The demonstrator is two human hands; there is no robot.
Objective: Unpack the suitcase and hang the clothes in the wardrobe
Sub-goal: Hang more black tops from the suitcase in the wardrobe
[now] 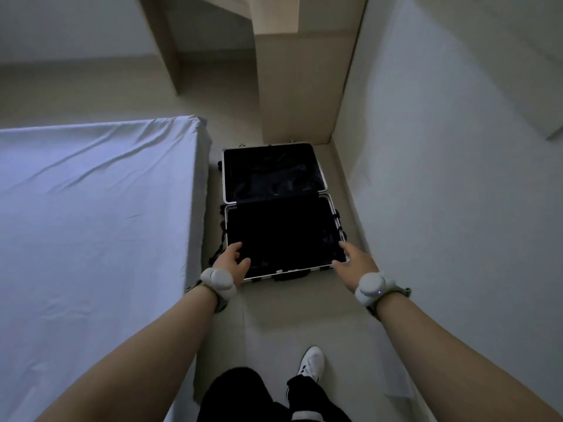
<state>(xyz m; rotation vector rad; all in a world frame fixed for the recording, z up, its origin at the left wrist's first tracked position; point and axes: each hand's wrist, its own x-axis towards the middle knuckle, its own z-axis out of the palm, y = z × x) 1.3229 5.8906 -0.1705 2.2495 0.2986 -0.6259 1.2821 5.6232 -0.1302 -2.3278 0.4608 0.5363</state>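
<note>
A black suitcase (226,226) with a silver frame lies open flat on the floor, between the bed and the wall. Its far half (274,175) holds dark clothing, hard to make out in the dim light. The near half (283,236) looks dark and flat inside. My left hand (232,259) rests at the near left corner of the near half, fingers spread. My right hand (353,259) is at the near right corner, fingers spread over the rim. Neither hand holds anything. A beige wardrobe panel (292,86) stands just beyond the suitcase.
A bed with a pale sheet (91,223) fills the left side, close against the suitcase. A white wall (457,178) runs along the right. My legs and a white shoe (310,363) stand on the narrow tiled floor strip (289,315) before the case.
</note>
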